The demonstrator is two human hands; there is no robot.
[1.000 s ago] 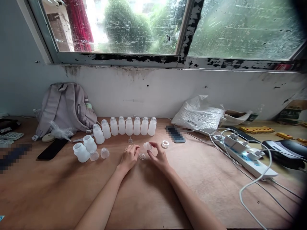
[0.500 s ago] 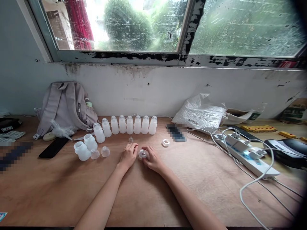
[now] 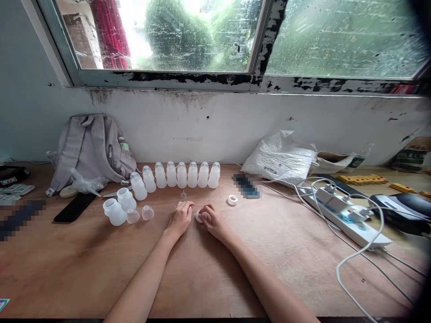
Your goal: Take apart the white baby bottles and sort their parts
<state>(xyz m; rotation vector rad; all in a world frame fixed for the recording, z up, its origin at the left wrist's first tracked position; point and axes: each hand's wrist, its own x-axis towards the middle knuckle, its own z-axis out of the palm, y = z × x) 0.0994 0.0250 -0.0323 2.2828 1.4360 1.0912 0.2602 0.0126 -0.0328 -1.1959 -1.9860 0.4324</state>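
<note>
My right hand has its fingers closed over a small white bottle collar ring on the table; the fingers cover most of it. Just left of it, my left hand rests palm down on the tabletop with loosely bent fingers and nothing visible in it. A clear silicone nipple stands just beyond my left hand. Off to the right lies another white collar ring. Two open white baby bottles stand on the left, near two translucent caps. Several capped bottles form a row behind.
A grey backpack leans on the wall, with a black phone before it. At right are a silver plastic bag, a white power strip with loose cables, and a blurred dark patch. The wooden table extends toward me.
My right fingers have moved over the top of the round piece, which showed clear and open-faced before and is now mostly covered. The left hand stays where it was.
</note>
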